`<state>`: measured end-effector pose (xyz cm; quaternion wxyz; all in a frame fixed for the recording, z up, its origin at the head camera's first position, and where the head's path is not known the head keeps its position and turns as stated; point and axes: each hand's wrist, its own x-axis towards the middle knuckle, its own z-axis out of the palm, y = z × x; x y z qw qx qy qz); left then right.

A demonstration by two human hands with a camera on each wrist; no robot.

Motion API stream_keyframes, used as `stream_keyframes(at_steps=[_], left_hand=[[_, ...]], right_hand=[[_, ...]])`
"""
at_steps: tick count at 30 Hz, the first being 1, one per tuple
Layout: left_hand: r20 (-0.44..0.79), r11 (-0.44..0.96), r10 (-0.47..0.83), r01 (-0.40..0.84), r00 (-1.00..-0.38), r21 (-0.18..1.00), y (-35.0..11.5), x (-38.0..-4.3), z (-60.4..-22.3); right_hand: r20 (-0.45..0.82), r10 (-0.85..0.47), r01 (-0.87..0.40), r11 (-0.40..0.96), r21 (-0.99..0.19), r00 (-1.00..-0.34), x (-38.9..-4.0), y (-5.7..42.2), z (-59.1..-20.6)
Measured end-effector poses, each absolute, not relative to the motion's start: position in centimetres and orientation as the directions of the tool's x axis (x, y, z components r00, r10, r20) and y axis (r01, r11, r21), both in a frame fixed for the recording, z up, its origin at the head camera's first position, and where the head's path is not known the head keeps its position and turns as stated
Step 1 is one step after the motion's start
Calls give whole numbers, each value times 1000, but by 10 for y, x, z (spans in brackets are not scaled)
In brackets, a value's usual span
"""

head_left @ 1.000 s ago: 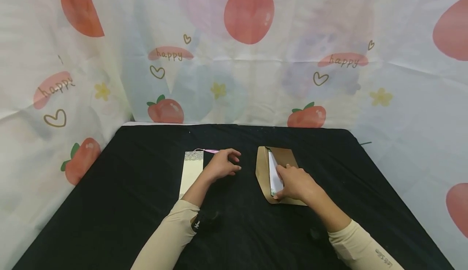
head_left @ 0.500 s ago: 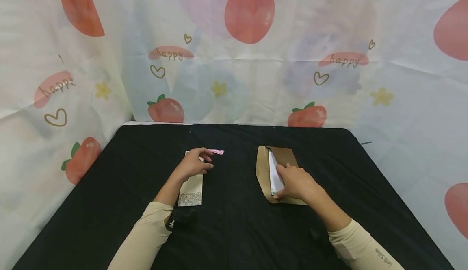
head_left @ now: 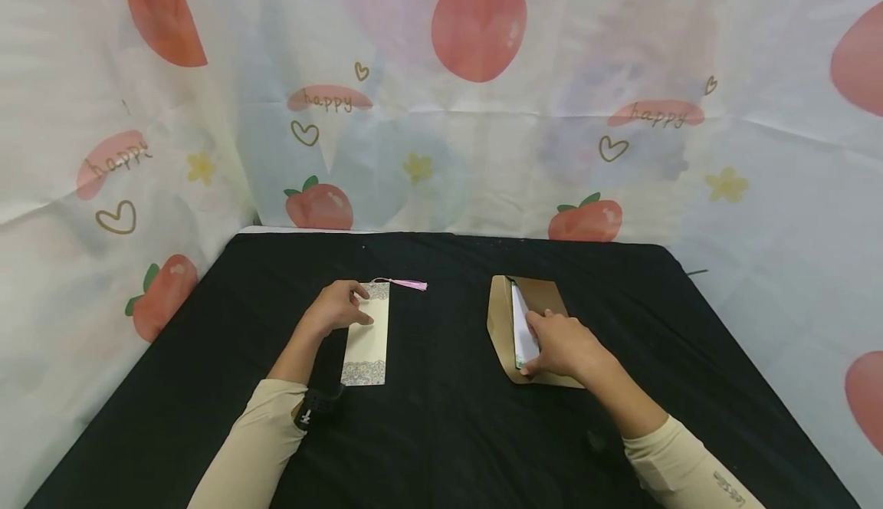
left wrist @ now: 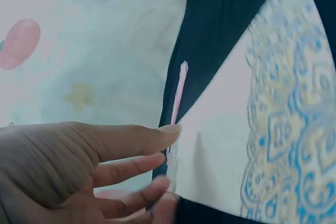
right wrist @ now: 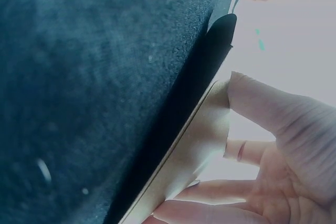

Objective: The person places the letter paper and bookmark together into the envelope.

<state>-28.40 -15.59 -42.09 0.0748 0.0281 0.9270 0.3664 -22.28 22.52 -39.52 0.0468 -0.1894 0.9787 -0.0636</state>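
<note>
A cream bookmark [head_left: 366, 340] with patterned bands at both ends lies flat on the black cloth. Its pink tassel [head_left: 410, 284] points right from the top. My left hand [head_left: 338, 306] is at its upper left, thumb and fingers apart; in the left wrist view the thumb tip is at the bookmark's edge, and contact is hard to tell. To the right, a brown kraft envelope [head_left: 500, 325] has its flap spread to the left. A white card [head_left: 523, 333] sticks out of its opening. My right hand [head_left: 566, 344] holds the envelope, thumb and fingers bent across it by the card.
Black cloth [head_left: 441, 432] covers the table. A printed curtain [head_left: 483, 164] stands along its back and sides. Bare cloth lies between the bookmark and the envelope.
My left hand has moved left, from right of the bookmark over it to its upper left, uncovering the bookmark's lower band and tassel. My right hand and the envelope look unmoved.
</note>
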Motion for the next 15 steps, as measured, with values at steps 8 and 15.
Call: stream_keyframes(at_steps=[8, 15], left_hand=[[-207, 836, 28, -91, -978, 541, -142, -279, -420], [-226, 824, 27, -107, -974, 556, -138, -278, -420]], right_hand=[[-69, -371, -359, 922, -145, -926, -222, 229, -398], [-61, -372, -361, 922, -140, -926, -222, 228, -397]])
